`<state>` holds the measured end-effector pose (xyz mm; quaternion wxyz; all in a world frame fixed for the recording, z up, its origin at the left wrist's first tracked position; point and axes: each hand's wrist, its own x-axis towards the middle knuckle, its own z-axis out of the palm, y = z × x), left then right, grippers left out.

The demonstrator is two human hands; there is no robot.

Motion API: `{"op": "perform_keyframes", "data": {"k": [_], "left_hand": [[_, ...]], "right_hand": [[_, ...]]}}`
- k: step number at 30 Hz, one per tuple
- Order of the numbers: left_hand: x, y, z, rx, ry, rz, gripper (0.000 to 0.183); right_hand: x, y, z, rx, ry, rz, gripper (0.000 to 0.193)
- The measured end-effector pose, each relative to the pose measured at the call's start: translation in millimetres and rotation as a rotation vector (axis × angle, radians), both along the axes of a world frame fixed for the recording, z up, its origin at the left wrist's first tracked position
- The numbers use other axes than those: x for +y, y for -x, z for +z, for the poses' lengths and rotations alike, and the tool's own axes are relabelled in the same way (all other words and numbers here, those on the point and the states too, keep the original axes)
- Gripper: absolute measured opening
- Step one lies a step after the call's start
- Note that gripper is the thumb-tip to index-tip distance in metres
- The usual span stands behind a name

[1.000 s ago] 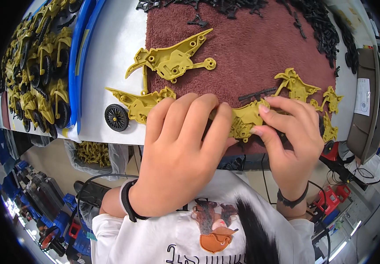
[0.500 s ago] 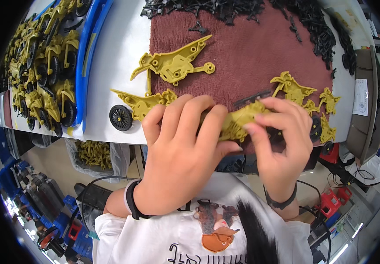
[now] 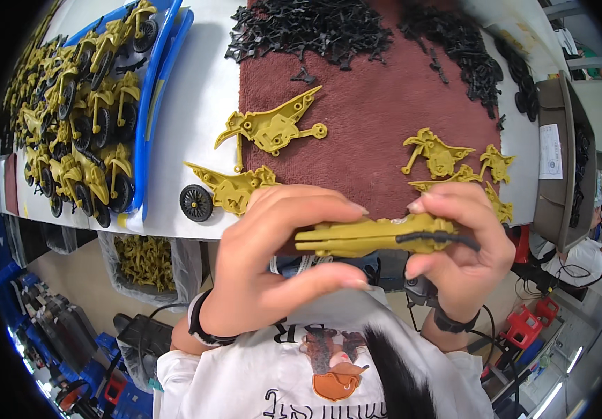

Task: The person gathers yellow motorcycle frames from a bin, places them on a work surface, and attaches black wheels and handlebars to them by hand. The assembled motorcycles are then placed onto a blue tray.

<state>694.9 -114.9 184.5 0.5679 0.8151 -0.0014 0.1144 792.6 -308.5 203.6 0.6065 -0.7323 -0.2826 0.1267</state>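
A yellow toy motorcycle body (image 3: 357, 236) is held edge-on in front of my chest, a seam running along it. My right hand (image 3: 479, 244) grips its right end, where a thin black bar (image 3: 419, 239) shows. Around the left end, my left hand (image 3: 255, 255) is open, its thumb and index finger apart above and below the body; its other fingers are partly hidden. Just beyond my left hand lie a yellow half shell (image 3: 234, 190) and a black spoked wheel (image 3: 196, 203). Another half shell (image 3: 273, 133) rests farther back on the cloth's left edge.
A brown cloth (image 3: 363, 140) covers the table's middle. Small black parts (image 3: 308, 31) are heaped at its far side. Several yellow pieces (image 3: 440, 155) lie at right. Assembled toy motorcycles fill a blue-edged tray (image 3: 149, 112) at left. A grey bin (image 3: 559, 160) stands at right.
The yellow body has turned edge-on and come nearer to me. My left hand's thumb and fingers have spread apart, while my right hand keeps hold at the right end.
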Motion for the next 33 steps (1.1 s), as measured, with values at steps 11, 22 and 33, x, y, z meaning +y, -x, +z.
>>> {"op": "perform_keyframes", "data": {"k": [11,22,33], "left_hand": [[-0.1,11.8,-9.8,-0.213,0.294,0.048,0.037],[-2.4,5.2,-1.2,0.133,0.468,-0.033,0.059],[-10.9,3.2,-18.6,-0.197,0.17,0.061,0.035]], "right_hand": [[2.2,8.8,6.5,-0.161,-0.036,0.154,0.039],[8.9,15.0,-27.5,0.588,-0.656,0.043,0.05],[10.6,8.0,-20.9,0.068,-0.123,0.166,0.035]]}}
